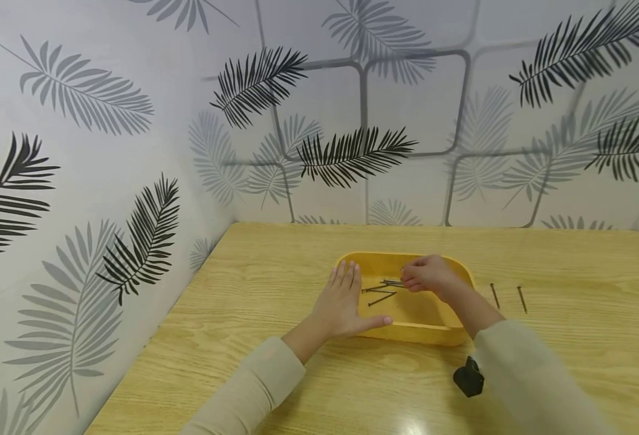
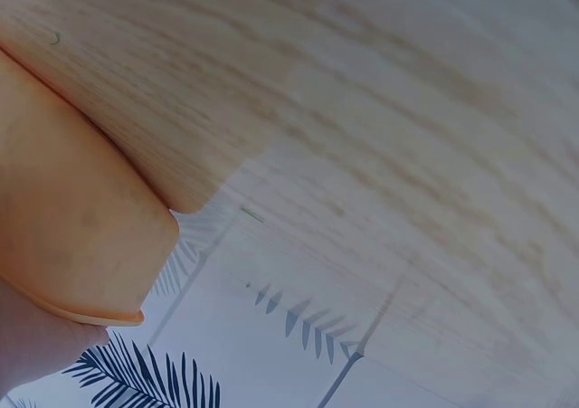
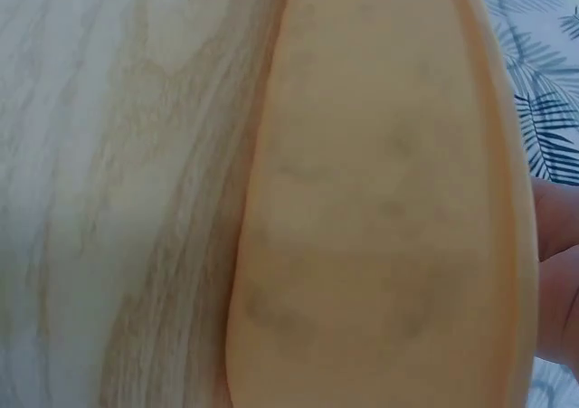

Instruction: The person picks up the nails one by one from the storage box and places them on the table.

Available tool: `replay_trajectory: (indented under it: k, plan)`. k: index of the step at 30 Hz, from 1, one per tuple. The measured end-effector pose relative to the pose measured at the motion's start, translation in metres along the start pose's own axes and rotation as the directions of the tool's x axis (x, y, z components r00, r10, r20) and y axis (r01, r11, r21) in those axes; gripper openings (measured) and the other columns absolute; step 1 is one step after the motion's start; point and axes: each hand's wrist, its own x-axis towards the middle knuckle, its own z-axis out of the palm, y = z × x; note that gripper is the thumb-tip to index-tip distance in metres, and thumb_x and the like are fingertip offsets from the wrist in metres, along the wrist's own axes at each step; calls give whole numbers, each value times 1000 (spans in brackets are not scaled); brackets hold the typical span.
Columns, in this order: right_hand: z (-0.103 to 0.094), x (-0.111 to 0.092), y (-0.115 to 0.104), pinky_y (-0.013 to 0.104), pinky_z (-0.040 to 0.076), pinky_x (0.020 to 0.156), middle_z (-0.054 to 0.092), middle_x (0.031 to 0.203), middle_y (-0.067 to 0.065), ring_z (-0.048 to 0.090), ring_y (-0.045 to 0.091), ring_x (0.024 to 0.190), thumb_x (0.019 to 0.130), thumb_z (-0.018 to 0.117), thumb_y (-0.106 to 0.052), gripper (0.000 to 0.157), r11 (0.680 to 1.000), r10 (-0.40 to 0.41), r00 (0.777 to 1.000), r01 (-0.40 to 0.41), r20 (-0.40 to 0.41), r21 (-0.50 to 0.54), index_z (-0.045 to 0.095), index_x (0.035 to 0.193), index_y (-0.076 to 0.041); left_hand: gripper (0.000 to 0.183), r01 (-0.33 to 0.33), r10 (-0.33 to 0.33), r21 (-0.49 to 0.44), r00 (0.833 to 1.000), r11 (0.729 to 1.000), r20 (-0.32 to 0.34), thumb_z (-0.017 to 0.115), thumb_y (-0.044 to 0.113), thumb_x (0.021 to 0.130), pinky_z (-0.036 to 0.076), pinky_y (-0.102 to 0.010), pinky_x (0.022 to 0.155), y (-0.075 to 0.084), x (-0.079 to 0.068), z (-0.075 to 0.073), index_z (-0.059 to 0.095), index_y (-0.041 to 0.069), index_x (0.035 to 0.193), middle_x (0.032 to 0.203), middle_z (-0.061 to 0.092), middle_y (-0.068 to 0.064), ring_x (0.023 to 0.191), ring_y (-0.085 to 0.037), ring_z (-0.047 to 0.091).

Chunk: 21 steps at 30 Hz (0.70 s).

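A yellow plastic tray [image 1: 406,334] sits on the table. Several long, thin screws [image 1: 381,298] lie loosely on the left part of its floor. My left hand [image 1: 341,308] rests over the tray's left rim, fingers straight and thumb spread along the front edge. Inside the tray, my right hand [image 1: 430,277] has its fingers curled, pinching at the right-hand ends of the screws; its fingertips are partly hidden. The tray's outer wall fills much of the right wrist view, with part of the right hand [image 3: 556,277] beyond the rim.
To the tray's right, two more screws, a nearer one [image 1: 494,296] and a farther one [image 1: 522,299], lie apart on the wooden table [image 1: 586,338]. A black angular object [image 1: 468,378] shows beside the right sleeve. Leaf-patterned walls [image 1: 330,199] border the table behind and at left.
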Motion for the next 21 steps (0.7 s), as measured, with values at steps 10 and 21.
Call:
replay_trajectory:
  k: [10, 21]
  plan:
    - [25, 3, -5, 34, 56, 78, 62, 109, 27, 62, 20, 82, 88, 53, -4, 33, 987, -11, 1000, 16, 29, -161, 57, 115, 15, 108, -4, 4, -2, 1000, 1000, -1, 40, 75, 80, 5, -42, 119, 0, 0, -2, 10, -4, 147, 155, 9, -19, 145, -31, 2]
    - [31, 11, 3, 35, 53, 72, 69, 94, 22, 60, 22, 80, 78, 55, 3, 20, 808, -274, 949, 314, 154, -498, 67, 93, 10, 107, 1, -1, -5, 1000, 1000, 9, 40, 75, 81, 6, -42, 119, 0, -1, -3, 10, -4, 147, 155, 9, -18, 145, -31, 3]
